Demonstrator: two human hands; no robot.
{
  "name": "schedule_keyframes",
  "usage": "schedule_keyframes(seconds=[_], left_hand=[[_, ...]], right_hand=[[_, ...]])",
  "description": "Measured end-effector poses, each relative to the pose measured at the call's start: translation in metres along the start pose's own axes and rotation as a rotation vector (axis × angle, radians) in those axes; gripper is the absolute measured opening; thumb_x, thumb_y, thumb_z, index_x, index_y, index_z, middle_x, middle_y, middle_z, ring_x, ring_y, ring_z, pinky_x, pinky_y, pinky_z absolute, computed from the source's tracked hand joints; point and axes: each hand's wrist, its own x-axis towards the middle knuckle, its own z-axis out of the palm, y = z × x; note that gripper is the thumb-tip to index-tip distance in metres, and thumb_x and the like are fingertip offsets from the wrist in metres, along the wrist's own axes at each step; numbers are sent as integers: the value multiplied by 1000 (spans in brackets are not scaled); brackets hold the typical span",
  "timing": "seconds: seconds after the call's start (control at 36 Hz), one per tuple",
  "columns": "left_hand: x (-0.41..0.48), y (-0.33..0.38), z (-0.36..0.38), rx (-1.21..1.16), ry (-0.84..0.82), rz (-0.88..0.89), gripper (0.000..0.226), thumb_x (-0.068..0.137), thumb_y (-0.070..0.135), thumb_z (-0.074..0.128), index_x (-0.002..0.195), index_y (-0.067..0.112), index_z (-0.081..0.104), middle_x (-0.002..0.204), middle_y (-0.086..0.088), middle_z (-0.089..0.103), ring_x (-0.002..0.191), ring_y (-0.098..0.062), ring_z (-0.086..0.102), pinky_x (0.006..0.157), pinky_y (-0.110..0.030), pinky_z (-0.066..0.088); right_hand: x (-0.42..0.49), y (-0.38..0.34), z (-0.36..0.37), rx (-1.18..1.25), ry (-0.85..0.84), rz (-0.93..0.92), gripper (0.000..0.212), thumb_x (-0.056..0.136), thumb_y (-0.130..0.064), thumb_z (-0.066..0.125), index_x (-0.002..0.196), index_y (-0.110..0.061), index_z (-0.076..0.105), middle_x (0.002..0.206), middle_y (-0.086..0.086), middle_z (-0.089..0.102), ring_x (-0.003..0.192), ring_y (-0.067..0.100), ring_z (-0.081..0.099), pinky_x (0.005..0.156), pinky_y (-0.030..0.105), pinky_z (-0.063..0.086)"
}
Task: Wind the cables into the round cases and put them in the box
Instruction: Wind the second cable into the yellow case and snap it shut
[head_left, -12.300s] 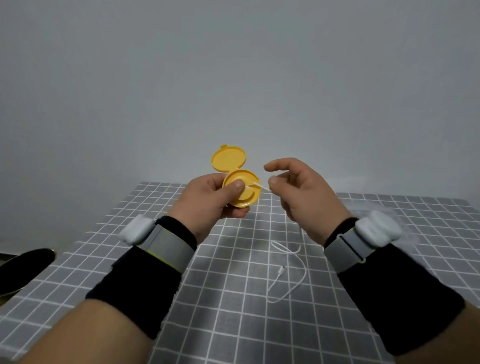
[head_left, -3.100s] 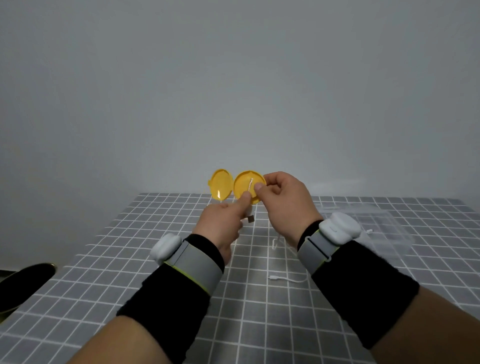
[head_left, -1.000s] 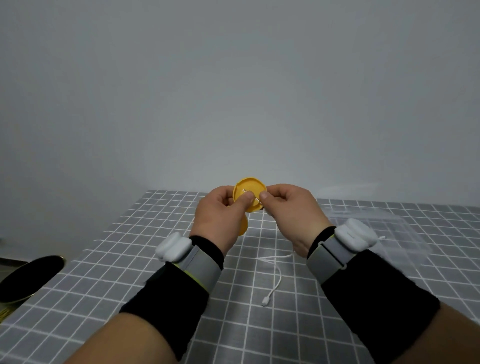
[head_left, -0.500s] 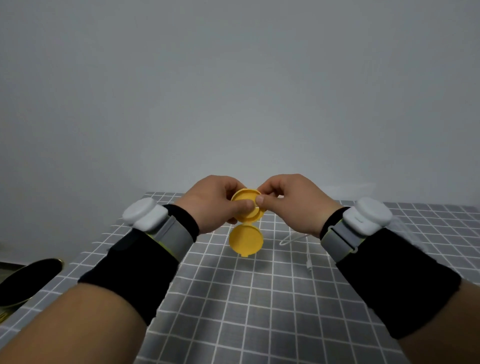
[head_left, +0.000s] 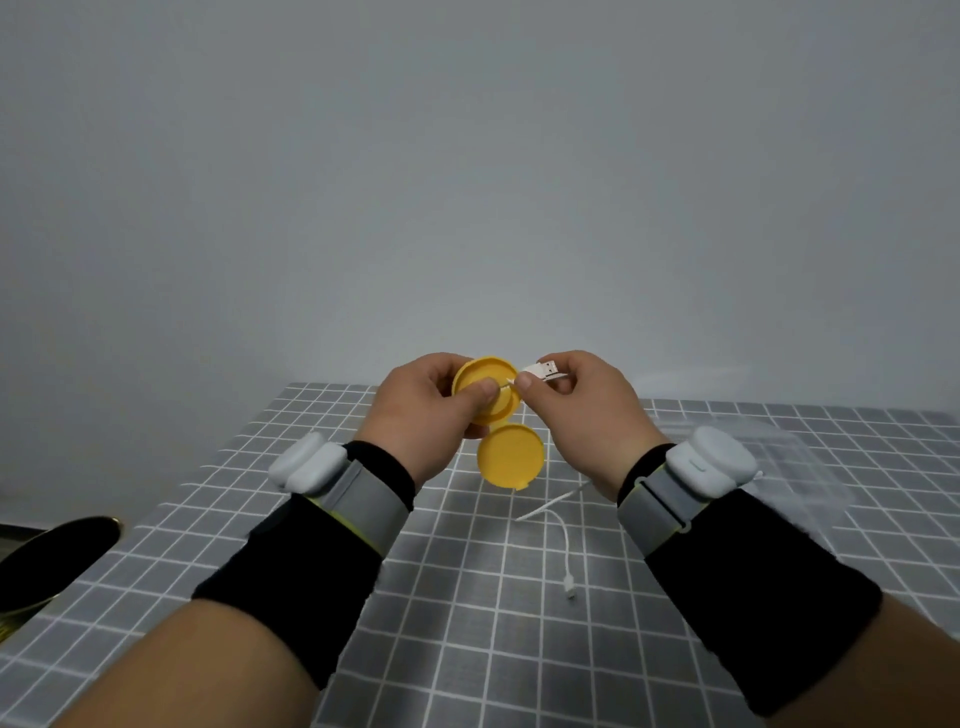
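Note:
A round yellow case (head_left: 485, 387) is held up above the table by my left hand (head_left: 423, 415), thumb across its face. Its hinged lid (head_left: 510, 455) hangs open below it. My right hand (head_left: 584, 410) pinches the white cable's USB plug (head_left: 543, 371) right beside the case. The rest of the white cable (head_left: 558, 512) trails down under my right wrist onto the table, and its small plug lies loose on the grid cloth. A clear plastic box (head_left: 779, 457) sits on the table to the right, partly behind my right wrist.
The table wears a grey cloth with a white grid (head_left: 467, 623). A dark round dish (head_left: 47, 556) pokes in past the table's left edge. A plain grey wall stands behind the table.
The USB plug has come into view between my right fingers beside the case. The loose cable end has slid a little on the cloth. The lid still hangs open.

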Motion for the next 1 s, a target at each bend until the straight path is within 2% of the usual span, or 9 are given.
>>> schedule_keyframes(seconds=[0.08, 0.14, 0.33, 0.47, 0.58, 0.72, 0.81, 0.92, 1.0], left_hand=[[-3, -4, 3, -76, 21, -15, 10, 91, 12, 70, 101, 11, 69, 94, -12, 74, 78, -23, 74, 66, -33, 61], [-5, -7, 6, -129, 39, -27, 10, 91, 11, 69, 102, 10, 68, 95, -12, 73, 77, -21, 73, 66, -30, 60], [-11, -18, 18, -278, 116, -113, 19, 92, 10, 67, 110, 4, 67, 99, -17, 73, 77, -21, 73, 66, -29, 59], [-12, -18, 14, -288, 20, -148, 15, 93, 10, 67, 106, 3, 67, 96, -18, 73, 79, -23, 72, 70, -33, 61], [-9, -11, 4, -168, -82, -156, 12, 92, 13, 68, 104, 8, 67, 96, -16, 73, 80, -24, 71, 72, -37, 62], [-1, 3, -8, 248, -189, -8, 33, 89, 21, 71, 121, 21, 63, 105, -4, 68, 88, -22, 71, 73, -33, 62], [1, 14, -14, 412, -292, 30, 23, 87, 29, 74, 106, 18, 69, 94, -1, 73, 80, -18, 73, 72, -37, 63], [-1, 14, -18, 433, -323, 19, 14, 87, 27, 75, 94, 17, 70, 85, -4, 75, 74, -18, 75, 73, -40, 63], [-3, 8, -16, 403, -272, 30, 12, 87, 24, 75, 93, 15, 70, 84, -5, 75, 74, -20, 74, 72, -40, 63]], right_hand=[[-3, 1, 4, 33, -7, 20, 19, 93, -36, 66, 96, -18, 70, 74, -8, 65, 70, 11, 61, 67, 31, 48], [-5, 1, 8, 53, -19, 35, 20, 93, -35, 66, 87, -17, 72, 79, -3, 73, 79, 16, 68, 75, 37, 56], [-4, 1, 12, 55, -43, 68, 21, 93, -30, 67, 80, -15, 73, 90, 17, 73, 85, 35, 68, 80, 49, 57], [-4, 3, 5, 28, -65, 62, 21, 92, -28, 69, 79, -11, 72, 87, 18, 73, 69, 20, 60, 75, 47, 57], [0, 2, -2, -27, -97, 22, 19, 90, -27, 69, 79, -12, 73, 85, 15, 73, 71, 21, 62, 76, 46, 57], [3, -6, -10, -217, -221, -65, 17, 91, -32, 68, 80, -19, 72, 82, 4, 72, 74, 19, 64, 74, 38, 56], [4, -14, -14, -375, -295, -128, 16, 90, -35, 67, 81, -23, 72, 83, -1, 71, 78, 17, 66, 73, 33, 54], [3, -19, -14, -462, -334, -153, 15, 91, -36, 65, 78, -28, 69, 81, -9, 68, 78, 12, 64, 73, 30, 52], [0, -17, -11, -457, -272, -156, 12, 90, -38, 65, 85, -29, 71, 86, -10, 69, 84, 11, 64, 77, 30, 53]])
